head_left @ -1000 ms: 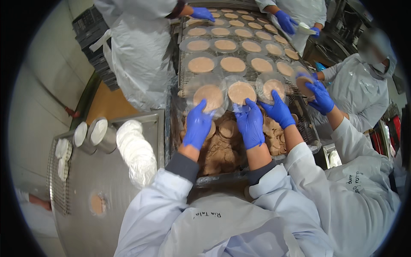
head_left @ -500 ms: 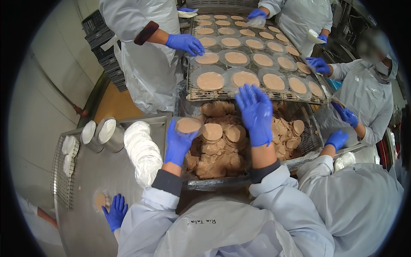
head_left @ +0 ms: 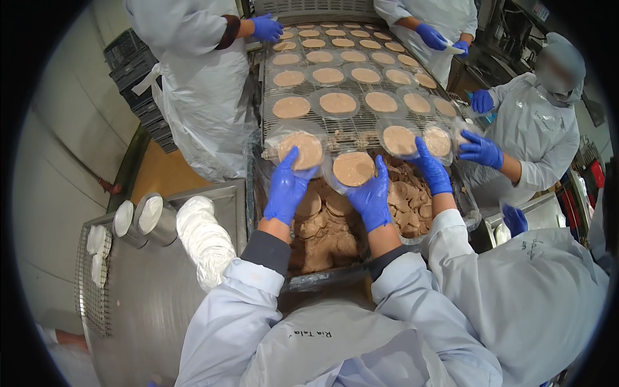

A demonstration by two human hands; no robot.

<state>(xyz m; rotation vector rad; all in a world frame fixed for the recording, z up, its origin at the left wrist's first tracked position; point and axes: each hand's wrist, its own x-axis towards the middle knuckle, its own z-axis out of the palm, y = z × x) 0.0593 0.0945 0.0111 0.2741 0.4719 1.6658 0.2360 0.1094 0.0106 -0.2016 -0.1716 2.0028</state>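
Both my hands are in blue gloves. My left hand [head_left: 287,184] grips a round pale-brown patty [head_left: 302,151] on clear film at the near end of the wire conveyor [head_left: 338,135]. Just to its right, my right hand [head_left: 371,197] grips a second patty [head_left: 353,169], also on film, with the thumb along its side. Beneath both hands is a plastic-lined bin [head_left: 325,242] heaped with loose brown meat mixture and misshapen discs. Rows of patties on film circles [head_left: 337,103] lie on the conveyor.
Co-workers stand at both sides [head_left: 193,90], [head_left: 535,135]; another's gloved hand [head_left: 431,168] holds a patty close right of mine. A steel table [head_left: 145,303] at left bears white disc stacks [head_left: 203,238], two metal cylinders [head_left: 153,219] and a wire rack [head_left: 90,277]. Dark crates [head_left: 132,77] stand behind.
Since half a second ago, my left hand has risen to the conveyor's end; my open right hand has closed on a patty. A co-worker's hand and the patty on the steel table are gone.
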